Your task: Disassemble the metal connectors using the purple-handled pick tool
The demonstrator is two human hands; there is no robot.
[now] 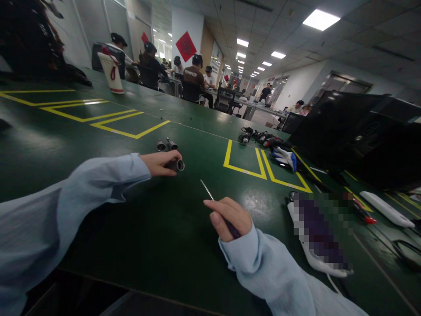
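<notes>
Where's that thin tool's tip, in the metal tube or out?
Out. The thin tool shows its bare tip, apart from the metal tube in the left hand.

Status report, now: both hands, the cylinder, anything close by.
Left hand gripping cylinder, open end facing right. Right hand holding screwdriver, tip apart from cylinder. Two metal pieces just beyond left hand.

Green table [148, 245], yellow tape outlines [245, 172], two small metal parts [161, 145], white cup [110, 72], blue-and-white glove [284, 158]
</notes>
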